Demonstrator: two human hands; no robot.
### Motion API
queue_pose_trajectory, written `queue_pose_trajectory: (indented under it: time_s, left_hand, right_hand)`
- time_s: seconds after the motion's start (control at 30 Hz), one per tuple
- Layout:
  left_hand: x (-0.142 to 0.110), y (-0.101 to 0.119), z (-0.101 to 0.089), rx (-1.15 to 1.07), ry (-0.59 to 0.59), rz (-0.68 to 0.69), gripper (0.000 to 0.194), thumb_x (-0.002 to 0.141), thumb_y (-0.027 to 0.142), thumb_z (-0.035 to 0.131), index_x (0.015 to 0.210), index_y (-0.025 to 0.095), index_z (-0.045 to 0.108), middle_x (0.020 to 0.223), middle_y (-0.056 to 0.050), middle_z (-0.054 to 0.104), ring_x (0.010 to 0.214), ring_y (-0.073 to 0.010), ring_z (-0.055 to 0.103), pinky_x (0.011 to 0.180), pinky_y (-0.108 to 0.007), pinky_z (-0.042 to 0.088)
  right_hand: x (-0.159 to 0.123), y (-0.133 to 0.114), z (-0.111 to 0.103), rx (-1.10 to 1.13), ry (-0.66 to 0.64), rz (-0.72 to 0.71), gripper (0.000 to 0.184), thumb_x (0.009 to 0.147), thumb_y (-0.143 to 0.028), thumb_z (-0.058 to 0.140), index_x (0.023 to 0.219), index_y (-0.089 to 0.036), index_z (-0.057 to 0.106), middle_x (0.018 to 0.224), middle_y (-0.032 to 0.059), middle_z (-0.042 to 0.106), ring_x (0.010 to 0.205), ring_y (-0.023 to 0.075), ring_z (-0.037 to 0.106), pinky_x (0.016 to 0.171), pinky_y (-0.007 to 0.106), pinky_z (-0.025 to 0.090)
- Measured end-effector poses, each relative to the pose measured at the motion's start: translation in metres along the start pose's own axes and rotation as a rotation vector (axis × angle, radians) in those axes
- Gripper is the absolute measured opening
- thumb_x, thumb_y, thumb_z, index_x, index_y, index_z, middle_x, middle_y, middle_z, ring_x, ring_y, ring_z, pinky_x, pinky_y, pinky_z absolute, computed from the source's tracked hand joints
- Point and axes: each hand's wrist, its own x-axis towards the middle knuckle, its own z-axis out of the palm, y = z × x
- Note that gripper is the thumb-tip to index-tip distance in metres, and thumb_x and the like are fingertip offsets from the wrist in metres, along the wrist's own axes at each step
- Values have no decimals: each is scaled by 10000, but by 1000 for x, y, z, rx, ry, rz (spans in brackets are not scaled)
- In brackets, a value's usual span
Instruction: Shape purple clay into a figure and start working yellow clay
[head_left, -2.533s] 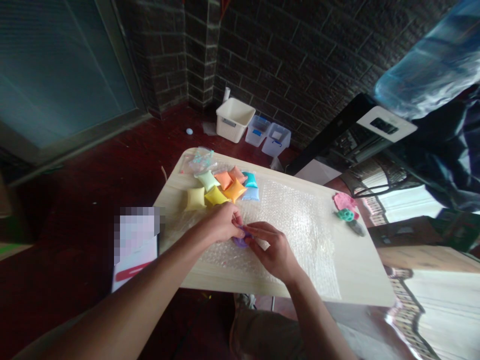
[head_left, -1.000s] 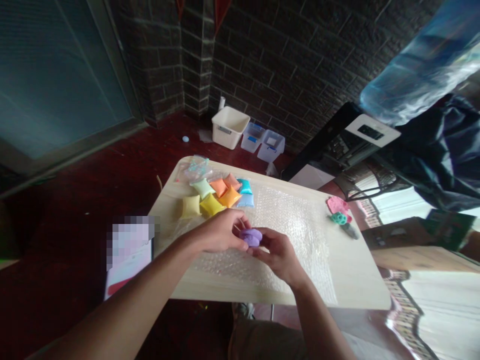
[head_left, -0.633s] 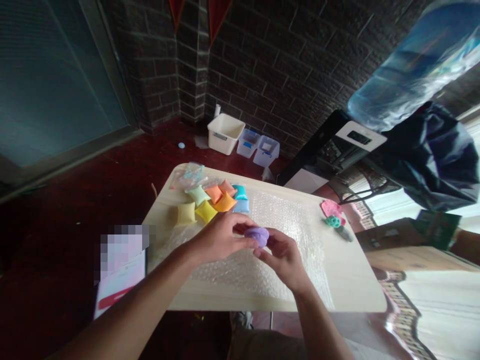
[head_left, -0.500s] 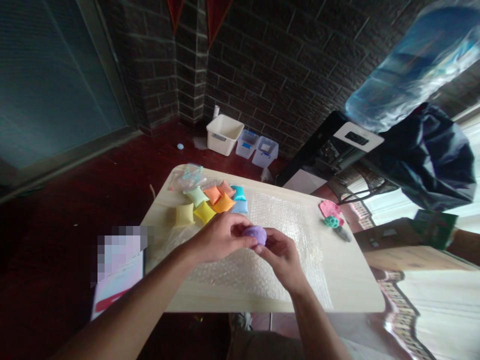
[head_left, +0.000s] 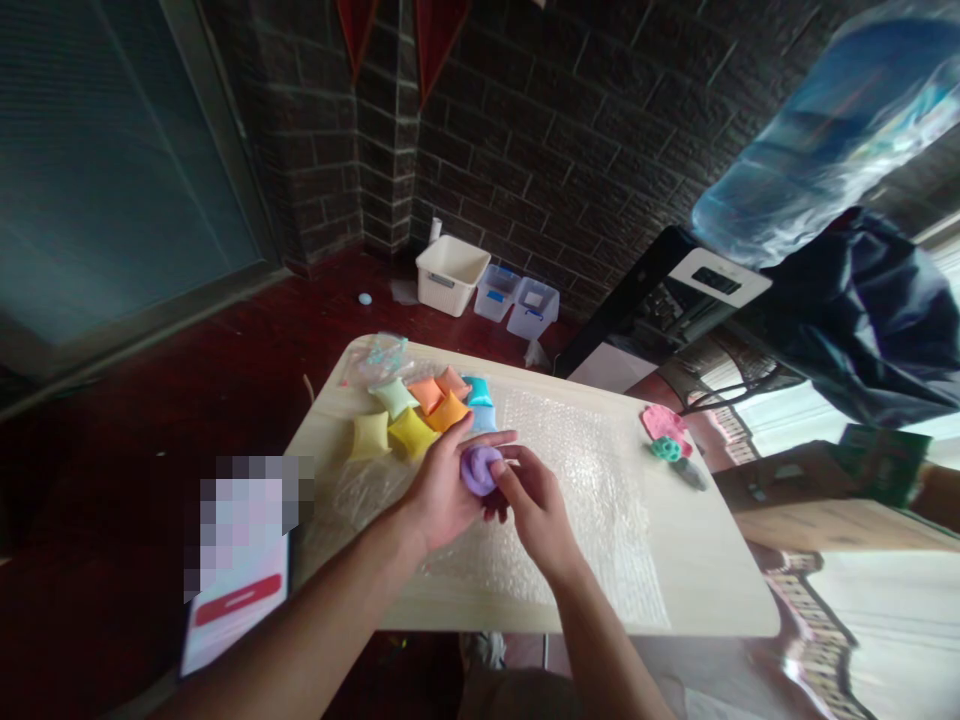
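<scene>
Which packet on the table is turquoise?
The turquoise packet sits at the group's back right, behind the pale blue packet; no other shares its colour.

The purple modelling clay is a small, soft-looking, rounded lump with a matte surface, and a curved crease curls across the face turned up to the view. It sits raised over the bench, cradled against the open left hand, with the thumb of the right hand touching its three o'clock side. From the lump, the orange packet lies near, towards eleven o'clock; its underside is hidden.
</scene>
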Motion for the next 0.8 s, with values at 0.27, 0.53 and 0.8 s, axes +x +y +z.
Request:
queue_pose_trajectory:
  time_s: [0.27, 0.53, 0.8]
  left_hand:
    - [-3, -2, 6, -34, 162, 61, 415, 999, 521, 538, 996, 152, 728, 1015, -147, 794, 972, -263, 757, 836, -385, 608]
    - [-4, -31, 22, -107, 113, 117, 427, 951, 580, 596, 995, 183, 747, 946, -103, 797, 1000, -266, 745, 797, -332, 571]
    - [-3, -34, 36, -310, 121, 209, 304, 1008, 374, 457, 1023, 239, 729, 1001, -98, 787, 1142, -300, 717, 978, -421, 546]
  right_hand:
    - [-3, -2, -1, -545, 443, -334, 368, 1059, -476, 530, 1316, -234, 633, 1233, 153, 706, 1101, 307, 685, 915, 483, 575]
    - [1, -7, 22, -658, 212, -533, 544, 1115, -383, 326, 1620, -210, 431, 1709, 139, 412, 1592, 352, 367, 1275, 673, 327]
    - [12, -10, 37, -669, 107, -548, 511, 1103, -402, 366, 1476, -169, 626, 1511, 154, 651, 1460, 337, 559, 1219, 659, 433]
